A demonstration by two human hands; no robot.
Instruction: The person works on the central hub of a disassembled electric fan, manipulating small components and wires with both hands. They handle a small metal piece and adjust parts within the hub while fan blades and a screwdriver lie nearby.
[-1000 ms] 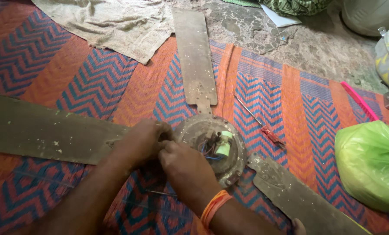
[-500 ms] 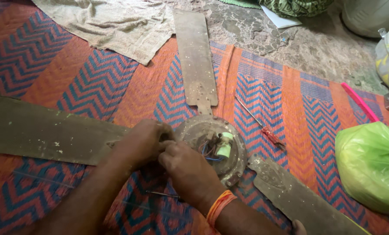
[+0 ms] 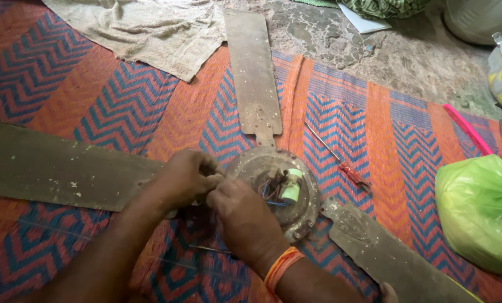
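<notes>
Flat, fan motor faces up; both hands touching.

Over that last second very little changed. My left hand curled its fingers in tighter at the near rim of the fan motor hub, and my right hand drew in until its fingertips met the left's. My right wrist slid a touch toward me, so the orange wristband showed lower down.
</notes>
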